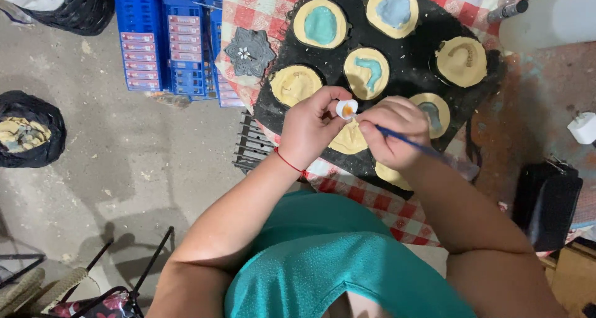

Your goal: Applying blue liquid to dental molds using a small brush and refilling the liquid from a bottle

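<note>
My left hand pinches a small white pot of orange paint between thumb and fingers. My right hand grips a thin blue paintbrush, its tip dipped at the pot's mouth. Both hands hover over a black board carrying several round yellow moulds. Some moulds hold blue-green filling, such as one at the top left and another at the top. A plain yellow mould sits just left of my left hand. One more mould lies partly hidden under my hands.
A red-and-white checked cloth covers the table under the board. A grey flower-shaped ornament lies on the cloth. Blue plastic crates stand on the concrete floor. A black bag sits at left, a dark bag at right.
</note>
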